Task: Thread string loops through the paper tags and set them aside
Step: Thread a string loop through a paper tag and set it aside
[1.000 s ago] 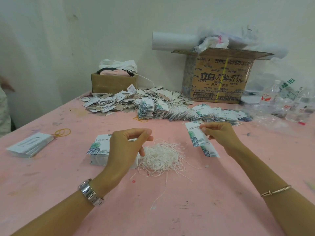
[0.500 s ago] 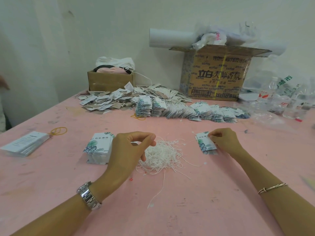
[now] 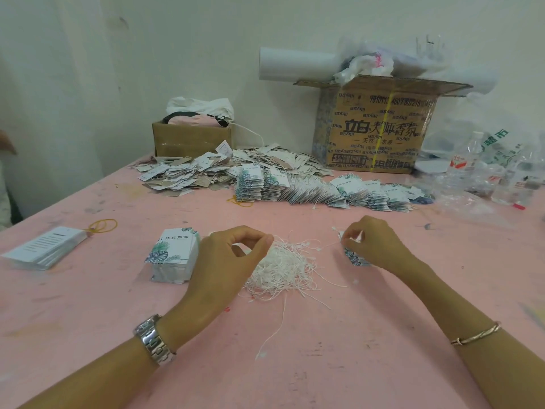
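Fingers (image 3: 351,235) of the right hand (image 3: 377,242) pinch a tag (image 3: 356,260) beside the string pile (image 3: 284,268)

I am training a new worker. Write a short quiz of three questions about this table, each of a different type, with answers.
1. True or false: the right hand holds leaf-printed tags.
2. Where does the string pile lie? A: right of the left hand; B: inside a box; C: on the floor.
3. What colour is the rubber band beside the far-left card stack?
Key: 1 true; 2 A; 3 yellow.
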`<state>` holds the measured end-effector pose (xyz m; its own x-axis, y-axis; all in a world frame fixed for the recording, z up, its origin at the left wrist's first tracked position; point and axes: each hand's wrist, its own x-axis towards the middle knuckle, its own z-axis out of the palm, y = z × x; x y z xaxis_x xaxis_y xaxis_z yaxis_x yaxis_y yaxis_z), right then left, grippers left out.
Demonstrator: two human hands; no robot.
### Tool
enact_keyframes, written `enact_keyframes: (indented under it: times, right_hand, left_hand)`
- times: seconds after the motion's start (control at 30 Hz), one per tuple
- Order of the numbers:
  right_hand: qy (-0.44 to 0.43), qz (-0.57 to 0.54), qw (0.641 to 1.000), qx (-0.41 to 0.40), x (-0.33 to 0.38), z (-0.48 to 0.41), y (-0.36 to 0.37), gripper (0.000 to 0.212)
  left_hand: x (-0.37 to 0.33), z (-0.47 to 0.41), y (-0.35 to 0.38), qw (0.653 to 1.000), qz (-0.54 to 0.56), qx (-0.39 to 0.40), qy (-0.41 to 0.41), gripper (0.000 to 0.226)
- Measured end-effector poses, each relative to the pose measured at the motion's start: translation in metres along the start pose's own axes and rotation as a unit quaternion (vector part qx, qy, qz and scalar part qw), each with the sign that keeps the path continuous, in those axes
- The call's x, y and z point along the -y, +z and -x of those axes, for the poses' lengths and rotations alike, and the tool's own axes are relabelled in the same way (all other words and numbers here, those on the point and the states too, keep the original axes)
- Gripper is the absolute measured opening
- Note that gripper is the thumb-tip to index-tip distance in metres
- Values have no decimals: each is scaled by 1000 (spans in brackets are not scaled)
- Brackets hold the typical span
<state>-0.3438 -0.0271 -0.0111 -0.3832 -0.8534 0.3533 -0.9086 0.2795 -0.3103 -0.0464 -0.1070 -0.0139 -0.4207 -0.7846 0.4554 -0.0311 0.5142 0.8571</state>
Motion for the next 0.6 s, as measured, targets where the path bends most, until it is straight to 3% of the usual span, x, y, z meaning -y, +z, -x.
enact_keyframes:
  times: [0.1,0.17,0.37,0.6]
  right_hand:
    - [-50,-35,988,143,34,13,-14,18]
    - [-65,8,977,201,48,20,-14,19]
    - [-68,101,977,172,63,27,-11,3]
    - [-42,93,977,185,62,30,-4,11]
  left_hand:
    - [-1,2,1,999,-40,-1,20,7]
    - [-1,3,3,998,-47,3,30,5]
    - [-1,8,5,997,-51,19,59,4]
    - [-3,10,9,995,-55,35,77,5]
